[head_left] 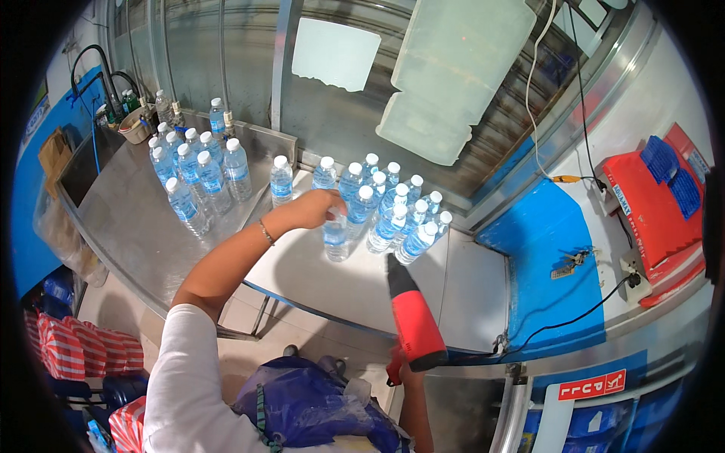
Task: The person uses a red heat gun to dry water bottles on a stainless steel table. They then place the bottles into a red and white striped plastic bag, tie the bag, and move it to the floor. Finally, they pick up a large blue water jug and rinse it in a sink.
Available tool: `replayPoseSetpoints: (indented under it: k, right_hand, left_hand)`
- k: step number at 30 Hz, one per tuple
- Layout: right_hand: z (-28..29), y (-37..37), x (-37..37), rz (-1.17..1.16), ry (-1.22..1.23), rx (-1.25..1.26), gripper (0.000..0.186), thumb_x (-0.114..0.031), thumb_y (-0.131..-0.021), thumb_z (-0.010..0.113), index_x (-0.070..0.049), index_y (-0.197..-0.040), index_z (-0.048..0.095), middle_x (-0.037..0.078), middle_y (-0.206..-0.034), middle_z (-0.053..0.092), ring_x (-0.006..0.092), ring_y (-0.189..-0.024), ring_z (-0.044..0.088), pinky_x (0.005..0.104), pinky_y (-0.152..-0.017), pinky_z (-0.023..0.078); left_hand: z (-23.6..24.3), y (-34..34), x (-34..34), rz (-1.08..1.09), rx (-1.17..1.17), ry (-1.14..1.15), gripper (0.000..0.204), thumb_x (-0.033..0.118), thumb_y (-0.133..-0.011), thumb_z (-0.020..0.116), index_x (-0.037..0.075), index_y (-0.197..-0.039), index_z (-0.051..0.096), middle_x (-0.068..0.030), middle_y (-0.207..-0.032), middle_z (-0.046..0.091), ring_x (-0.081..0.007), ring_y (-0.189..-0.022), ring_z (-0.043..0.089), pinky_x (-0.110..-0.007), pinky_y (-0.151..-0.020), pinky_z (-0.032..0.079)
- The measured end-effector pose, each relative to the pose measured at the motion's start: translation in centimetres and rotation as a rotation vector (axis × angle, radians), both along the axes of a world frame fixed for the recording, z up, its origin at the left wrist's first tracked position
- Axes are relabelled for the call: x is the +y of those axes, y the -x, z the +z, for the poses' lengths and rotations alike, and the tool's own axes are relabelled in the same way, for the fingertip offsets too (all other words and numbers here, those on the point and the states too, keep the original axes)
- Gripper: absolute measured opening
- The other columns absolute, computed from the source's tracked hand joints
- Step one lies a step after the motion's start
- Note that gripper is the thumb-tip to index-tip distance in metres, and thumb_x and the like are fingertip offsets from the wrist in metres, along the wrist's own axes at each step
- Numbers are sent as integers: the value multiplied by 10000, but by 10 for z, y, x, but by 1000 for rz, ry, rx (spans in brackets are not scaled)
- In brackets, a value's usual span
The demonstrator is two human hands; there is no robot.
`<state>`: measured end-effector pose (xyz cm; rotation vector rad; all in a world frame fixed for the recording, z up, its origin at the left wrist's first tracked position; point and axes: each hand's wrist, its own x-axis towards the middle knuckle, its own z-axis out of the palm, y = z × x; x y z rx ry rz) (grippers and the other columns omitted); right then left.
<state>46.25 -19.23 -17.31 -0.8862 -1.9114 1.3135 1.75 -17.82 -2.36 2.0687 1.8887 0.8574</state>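
My left hand, with a bracelet at the wrist, is closed around the upper part of a clear water bottle standing on the white tabletop. Its cap is hidden by my fingers. Low in front of me, my right hand grips a red and black heat gun, its dark nozzle pointing up toward the bottles. To the right of the held bottle stands a cluster of capped, blue-labelled water bottles. One single bottle stands just behind my left forearm.
More bottles crowd the steel counter on the left, near metal taps. A glass partition rises behind the table. On the right, a black cord runs to a wall socket, below a red packet.
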Motion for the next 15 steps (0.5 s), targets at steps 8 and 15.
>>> replayPoseSetpoints:
  k: [8,15]
  right_hand:
    - [32,10,-15,83,239,159,552,-466,-864,652,-10,-1161,561,114,-1036,628,172,-760,629,309,-652,516]
    - [38,-8,-7,67,288,279,612,-549,-857,624,-7,-1135,566,115,-1024,632,171,-743,629,309,-647,518]
  left_hand:
    - [4,-50,45,-381,-19,49,318,-142,-685,602,40,-930,693,-124,-1046,648,-331,-951,626,-378,-808,506]
    - [13,-74,68,-555,52,104,358,-157,-631,533,40,-874,706,-115,-1006,659,-327,-958,615,-385,-815,497]
